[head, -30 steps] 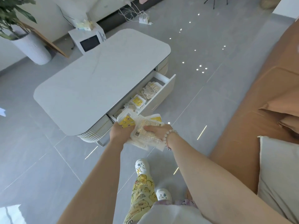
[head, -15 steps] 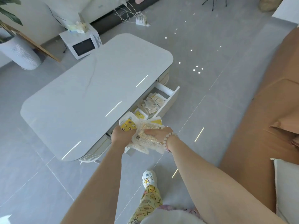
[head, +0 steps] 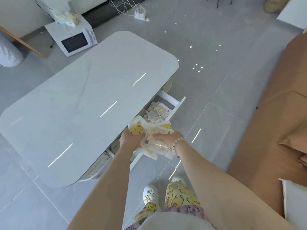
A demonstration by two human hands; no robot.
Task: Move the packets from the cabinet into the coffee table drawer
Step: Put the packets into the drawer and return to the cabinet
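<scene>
A bundle of white and yellow packets (head: 153, 140) is held in both hands over the near end of the open drawer (head: 176, 105) of the white coffee table (head: 86, 103). My left hand (head: 128, 138) grips the bundle from its left side. My right hand (head: 166, 138), with a bead bracelet at the wrist, holds it from the right with the thumb on top. Several more packets (head: 157, 112) lie inside the drawer at its far end. The cabinet is out of view.
A white microwave (head: 73, 40) sits on the floor beyond the table, with a power strip (head: 140, 14) and cables behind it. A brown sofa (head: 274, 113) runs along the right with a white cushion (head: 295, 200). A white planter (head: 8, 52) stands at far left.
I have stepped closer to the table, so it fills more of the view. Both hands still hold the same bundle of packets, now directly above the drawer.
</scene>
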